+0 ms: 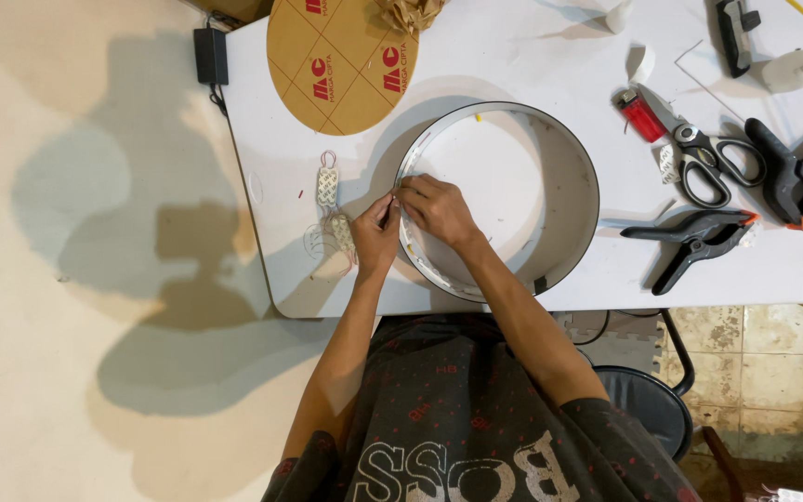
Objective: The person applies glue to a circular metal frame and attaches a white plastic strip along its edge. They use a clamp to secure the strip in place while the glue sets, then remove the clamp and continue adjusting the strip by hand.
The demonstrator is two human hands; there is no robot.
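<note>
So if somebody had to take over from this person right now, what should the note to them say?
Left hand: outside the big round hoop, fingertips pinching at its left wall.
Right hand: reaching over the same spot from inside the hoop, fingers meeting the left hand's at the rim.
The hoop lies flat on the white table. A pale strip runs along its inner wall near the hands.
By the left hand: a small patterned piece with a loop.
To the right: scissors, red cutter, black clamps.
How far round the strip is pressed down cannot be told; both hands are working at the left wall.
</note>
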